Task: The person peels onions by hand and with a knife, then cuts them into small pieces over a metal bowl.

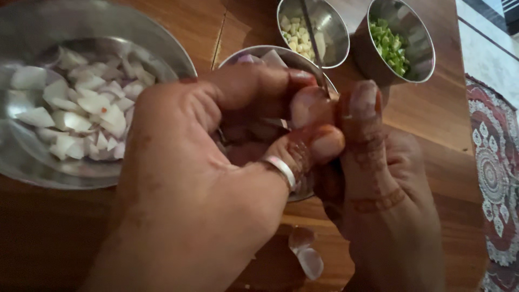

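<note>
Nearest you, pale onion peels (307, 254) lie on the wooden worktop (443, 162) beneath your wrists. Above them your hands meet: your left hand (205, 167), with a ring on one finger, and your right hand (378, 178) both pinch a small pinkish onion piece (309, 105) between their fingertips, over a steel bowl (254, 57) they mostly hide. To your left a wide steel plate (32, 173) holds chopped onion (81, 103). Farther off stand two small steel bowls, one with pale garlic bits (300, 35), one with chopped green chilli (390, 47).
</note>
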